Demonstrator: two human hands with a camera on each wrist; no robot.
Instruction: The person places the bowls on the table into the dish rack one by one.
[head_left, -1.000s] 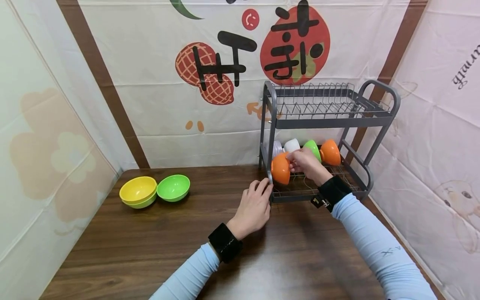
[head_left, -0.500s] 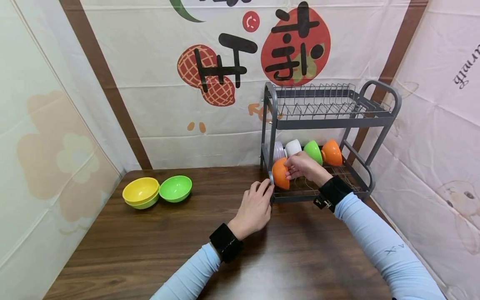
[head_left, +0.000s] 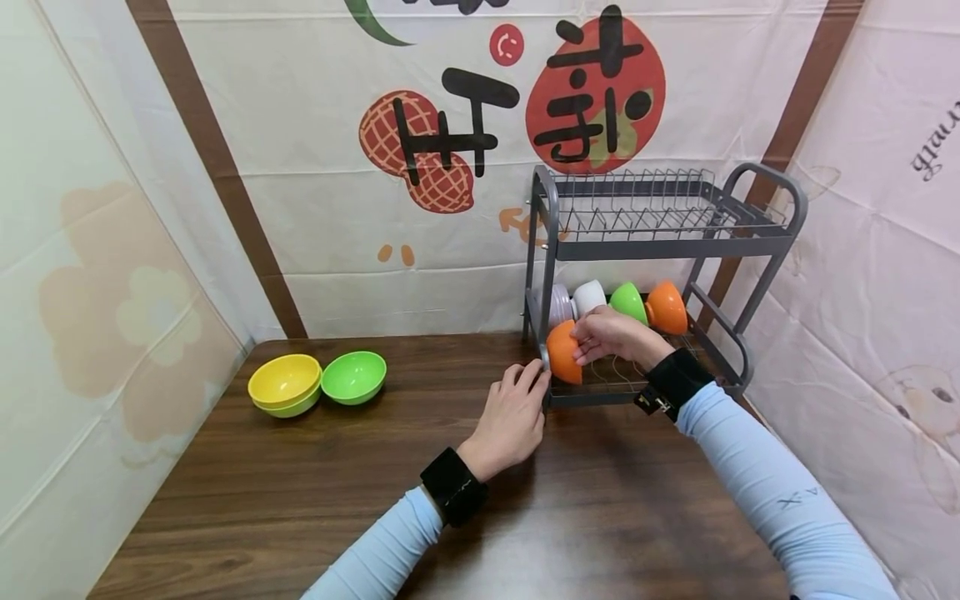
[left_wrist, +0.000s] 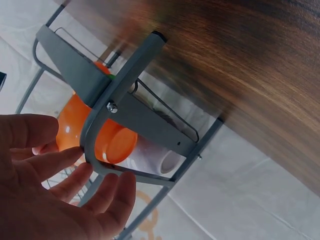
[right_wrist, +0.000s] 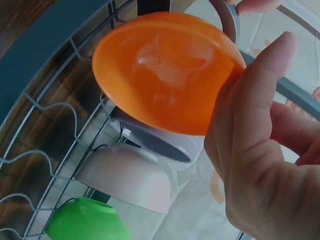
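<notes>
Right hand (head_left: 611, 335) pinches orange bowl (head_left: 562, 353), now lower; left hand (head_left: 508, 417), loose, touches rack (head_left: 637, 249); white bowl (head_left: 590, 293) partly hidden behind right hand.

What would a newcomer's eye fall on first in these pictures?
Probably the orange bowl, tipped on its side in the person's right grip, at the left end of the lower rack shelf in the head view. Next, the red fruit print with black characters on the cloth behind. Then, the yellow bowl at left, beside a green bowl.
</notes>
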